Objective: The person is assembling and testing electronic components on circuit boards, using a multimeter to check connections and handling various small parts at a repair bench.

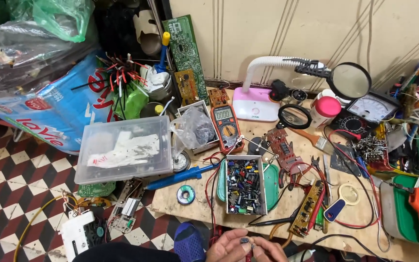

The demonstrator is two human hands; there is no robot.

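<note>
Fingertips of our left hand (226, 247) and right hand (269, 251) pinch a small dark component (244, 240) between them at the bench's near edge. Just beyond sits a white box of mixed components (245, 185) on the wooden bench (197, 211), then an orange multimeter (226, 127).

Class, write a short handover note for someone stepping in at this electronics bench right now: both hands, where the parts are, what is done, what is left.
Left hand and right hand meet at the bench's near edge, pinching a small dark component between the fingertips. White box of mixed components sits just ahead on a green tray. Orange multimeter lies behind it, red circuit board to its right. One part is picked out; nothing shows it tested or fitted yet.
</note>
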